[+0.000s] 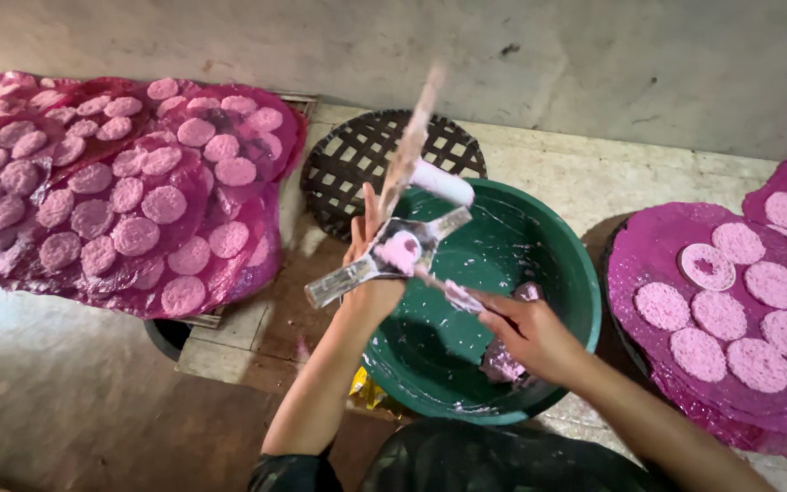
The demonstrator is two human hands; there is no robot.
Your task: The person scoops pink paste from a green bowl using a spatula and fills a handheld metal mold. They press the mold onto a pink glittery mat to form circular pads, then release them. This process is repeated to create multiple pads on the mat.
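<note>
My left hand [371,273] holds a metal cross-shaped mould [384,257] with a round pink paste disc at its middle, raised over the rim of a green basin [565,273]. My right hand [526,333] grips a thin paste-coated stick [444,290] that reaches up to the mould. A lump of pink paste [501,363] lies in the basin under my right hand. A blurred long stick with a white roller-like piece [442,182] rises behind the mould.
Magenta sheets covered with several round pink discs [138,196] lie on the left. A round magenta-lined tray [649,246] with more discs sits right. A dark woven basket tray [357,164] lies behind the basin. A grey wall runs behind.
</note>
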